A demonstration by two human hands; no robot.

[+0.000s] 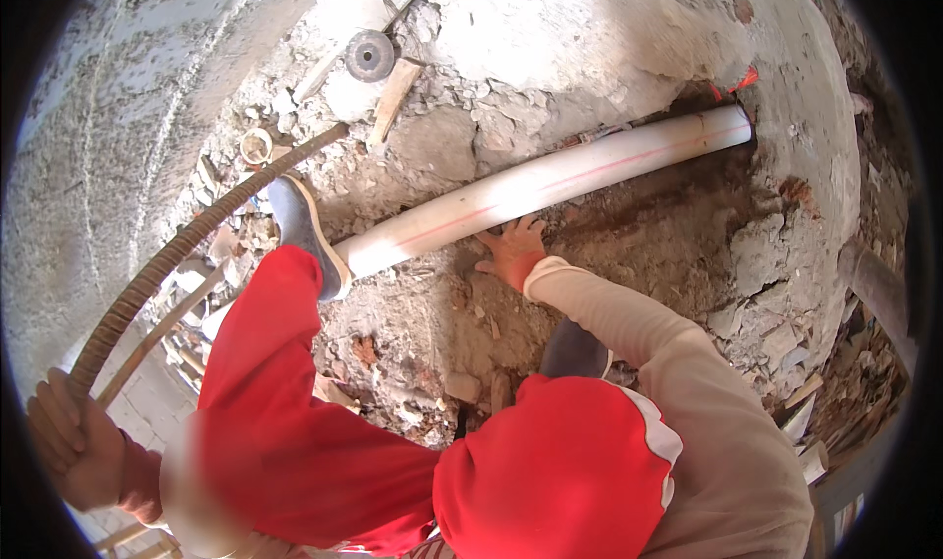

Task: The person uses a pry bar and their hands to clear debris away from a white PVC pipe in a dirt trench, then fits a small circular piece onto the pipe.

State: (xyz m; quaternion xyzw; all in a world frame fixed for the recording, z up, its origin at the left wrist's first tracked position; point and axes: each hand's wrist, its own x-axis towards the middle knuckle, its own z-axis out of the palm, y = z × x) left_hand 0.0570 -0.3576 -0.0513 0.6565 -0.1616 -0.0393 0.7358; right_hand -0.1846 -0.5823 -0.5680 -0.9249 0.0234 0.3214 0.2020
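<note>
My left hand [77, 441], at the lower left, is wrapped around a long ribbed rusty steel bar [175, 254] that slants up toward the middle. A thinner rod [157, 338] runs beside it. My right hand [516, 254] is spread, fingers apart, on the soil just below a white plastic pipe [629, 161] with a red line, fingertips at or close to its lower edge; contact is unclear. The pipe lies in a rough trench. A dark boot [300, 230] rests by the pipe’s left part, under a red trouser leg [265, 343]. Another boot [570, 348] is partly hidden.
A round cutting disc [370, 56] and wood scraps [395, 97] lie on broken concrete [580, 38] at the top. Rubble surrounds the trench. A rough plastered surface [113, 137] fills the left side. Red scraps [747, 78] sit beyond the pipe’s right end. Debris [855, 382] is piled at the right.
</note>
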